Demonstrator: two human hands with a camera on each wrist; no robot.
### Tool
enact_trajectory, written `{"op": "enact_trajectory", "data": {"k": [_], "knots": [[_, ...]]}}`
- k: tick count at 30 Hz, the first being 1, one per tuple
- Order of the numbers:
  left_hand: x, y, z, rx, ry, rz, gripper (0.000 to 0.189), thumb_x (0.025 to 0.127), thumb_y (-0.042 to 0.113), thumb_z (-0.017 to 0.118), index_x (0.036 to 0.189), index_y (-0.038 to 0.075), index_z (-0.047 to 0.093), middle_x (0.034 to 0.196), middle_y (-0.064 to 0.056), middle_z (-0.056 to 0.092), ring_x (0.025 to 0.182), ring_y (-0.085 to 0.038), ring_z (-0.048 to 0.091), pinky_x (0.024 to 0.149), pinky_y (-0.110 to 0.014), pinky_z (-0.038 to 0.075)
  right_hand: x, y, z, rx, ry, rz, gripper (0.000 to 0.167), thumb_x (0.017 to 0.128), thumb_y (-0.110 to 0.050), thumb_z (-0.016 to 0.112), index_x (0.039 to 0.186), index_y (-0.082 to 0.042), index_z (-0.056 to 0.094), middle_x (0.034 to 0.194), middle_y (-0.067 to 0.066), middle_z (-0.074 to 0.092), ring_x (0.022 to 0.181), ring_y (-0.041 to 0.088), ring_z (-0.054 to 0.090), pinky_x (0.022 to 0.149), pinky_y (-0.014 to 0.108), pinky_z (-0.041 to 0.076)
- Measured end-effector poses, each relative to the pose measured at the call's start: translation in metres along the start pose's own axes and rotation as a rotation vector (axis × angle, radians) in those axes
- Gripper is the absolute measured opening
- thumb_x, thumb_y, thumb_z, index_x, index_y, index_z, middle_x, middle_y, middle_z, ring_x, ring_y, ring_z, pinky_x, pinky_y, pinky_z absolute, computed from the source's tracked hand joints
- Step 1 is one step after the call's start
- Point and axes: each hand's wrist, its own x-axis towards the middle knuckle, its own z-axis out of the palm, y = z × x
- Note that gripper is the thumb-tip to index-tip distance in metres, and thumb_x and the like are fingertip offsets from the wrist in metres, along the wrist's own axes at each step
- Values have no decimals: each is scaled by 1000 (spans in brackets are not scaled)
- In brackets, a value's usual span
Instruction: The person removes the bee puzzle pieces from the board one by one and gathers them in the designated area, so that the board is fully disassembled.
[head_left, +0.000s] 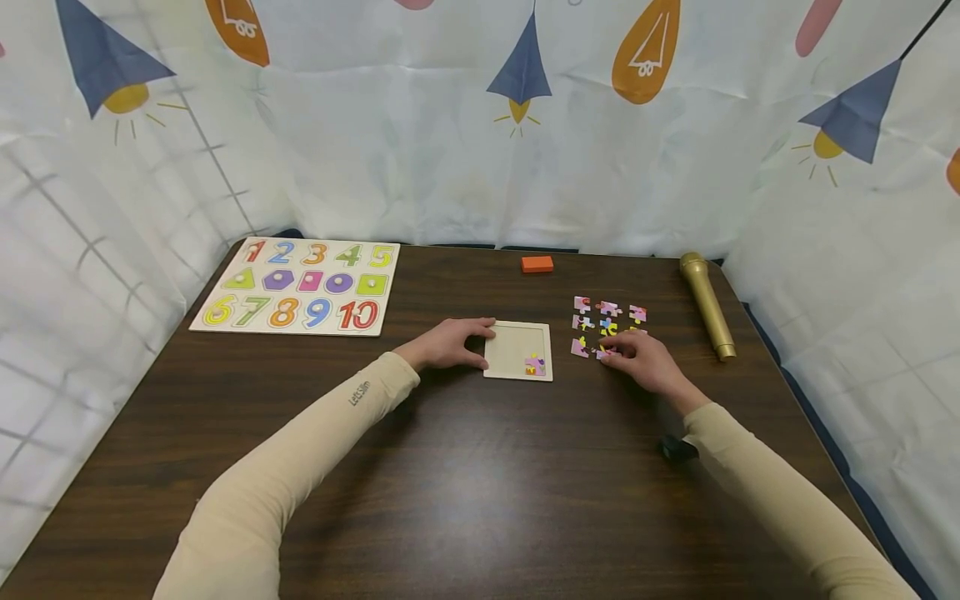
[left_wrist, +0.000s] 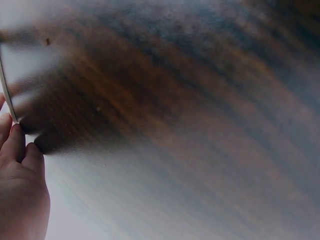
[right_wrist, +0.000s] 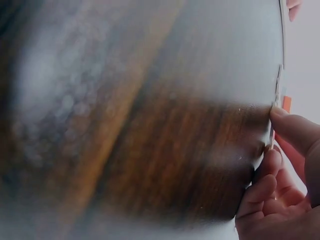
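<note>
A square wooden puzzle tray (head_left: 510,350) lies flat mid-table, with one pink jigsaw piece (head_left: 535,365) in its near right corner. My left hand (head_left: 448,343) holds the tray's left side, thumb at the near part of the edge and fingers by the far corner. In the left wrist view that hand (left_wrist: 22,187) shows its fingers against the tray's thin edge. To the right of the tray, my right hand (head_left: 643,362) pinches a puzzle piece (head_left: 602,354) between thumb and fingers. The right wrist view has the thumb and curled fingers of this hand (right_wrist: 287,175) meeting at the thin piece.
Several loose jigsaw pieces (head_left: 582,322) lie in rough rows beside the right hand. A number and shape board (head_left: 330,289) lies at the far left. An orange block (head_left: 537,264) sits near the back edge, and a gold microphone (head_left: 707,307) lies at the right.
</note>
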Motion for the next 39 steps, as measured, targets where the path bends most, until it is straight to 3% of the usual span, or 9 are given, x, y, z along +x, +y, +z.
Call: {"op": "enact_trajectory", "data": {"k": [13,21,28,39], "knots": [[-1,1,0,1,7,11,60,87,28,76,138,3,55,155,-9,36,142,-26,34,115,-41,27,0,1,1,7,-12,37,34,94,-23,67,121,-2,67,113,19,58,93,32,58,80,49,47],[-3,2,-1,1,14,18,60,87,26,75,137,2,55,154,-11,37,142,-27,35,114,-41,28,0,3,2,19,4,28,35,93,-28,67,118,-3,68,105,16,55,85,29,55,72,41,44],[-3,3,-1,-2,14,18,59,87,27,75,138,2,55,155,-11,37,142,-28,34,114,-42,28,2,3,1,19,-29,90,35,93,-23,68,121,-4,67,112,17,56,89,29,55,76,41,44],[-2,0,0,-2,6,11,60,87,28,75,138,4,55,155,-9,36,142,-26,34,115,-41,28,2,2,1,23,-32,91,33,93,-20,68,121,-4,67,112,17,57,88,27,55,75,39,45]]}}
